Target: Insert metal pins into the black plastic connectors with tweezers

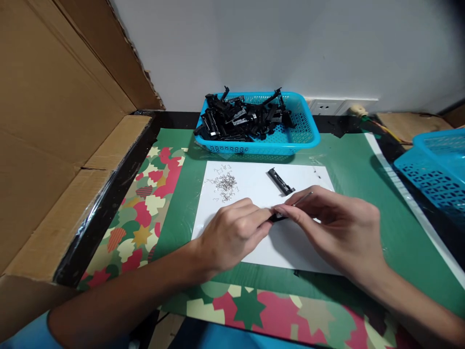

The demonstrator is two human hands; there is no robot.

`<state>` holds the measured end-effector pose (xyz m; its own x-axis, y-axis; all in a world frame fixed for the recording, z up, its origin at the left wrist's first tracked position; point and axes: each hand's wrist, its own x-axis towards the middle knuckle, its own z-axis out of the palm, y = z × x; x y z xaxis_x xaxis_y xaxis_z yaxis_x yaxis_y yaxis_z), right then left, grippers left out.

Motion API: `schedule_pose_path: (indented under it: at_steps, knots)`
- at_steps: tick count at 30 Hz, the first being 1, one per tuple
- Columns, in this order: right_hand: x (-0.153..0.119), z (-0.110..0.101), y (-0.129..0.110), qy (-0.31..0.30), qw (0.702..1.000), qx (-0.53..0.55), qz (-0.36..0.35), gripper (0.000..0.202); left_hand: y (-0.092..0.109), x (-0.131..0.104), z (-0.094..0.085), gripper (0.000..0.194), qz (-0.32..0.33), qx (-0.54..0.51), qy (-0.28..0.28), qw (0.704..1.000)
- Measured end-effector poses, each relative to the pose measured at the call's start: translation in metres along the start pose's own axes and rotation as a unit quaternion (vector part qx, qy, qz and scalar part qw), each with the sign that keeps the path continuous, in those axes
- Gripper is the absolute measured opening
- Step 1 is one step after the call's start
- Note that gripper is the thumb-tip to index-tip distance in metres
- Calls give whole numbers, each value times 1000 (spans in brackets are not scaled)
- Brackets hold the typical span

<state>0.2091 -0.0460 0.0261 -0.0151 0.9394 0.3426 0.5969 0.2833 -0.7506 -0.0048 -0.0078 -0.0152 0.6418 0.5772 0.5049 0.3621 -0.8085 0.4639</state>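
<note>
Over the white sheet (232,245), my left hand (236,230) is closed, its fingertips pinching one end of a small black plastic part (278,217). My right hand (337,223) meets it from the other side, thumb and forefinger pressed together. A thin metal tool (303,198) sticks out of the right fingers; its working tip is hidden. Most of the black part is covered by the fingers. Just beyond the hands lies another long black plastic part (280,182). Small bent wire pieces (225,184) form a loose pile at the sheet's left.
A blue basket (257,145) heaped with black plastic parts (247,116) stands against the wall. A second blue basket (436,165) is at the right edge. Cardboard (54,121) walls off the left side. Sockets with a plug (359,111) sit behind.
</note>
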Motion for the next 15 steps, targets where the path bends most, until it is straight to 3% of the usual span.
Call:
schedule_pose_path:
  at_steps: [10, 15]
  knots:
    - [-1, 0, -4, -17, 1000, -12, -19, 19, 0, 2, -3, 16, -15, -8, -21, 1000]
    - [0, 0, -1, -20, 999, 29, -15, 16, 1, 6, -3, 13, -27, -32, 13, 999]
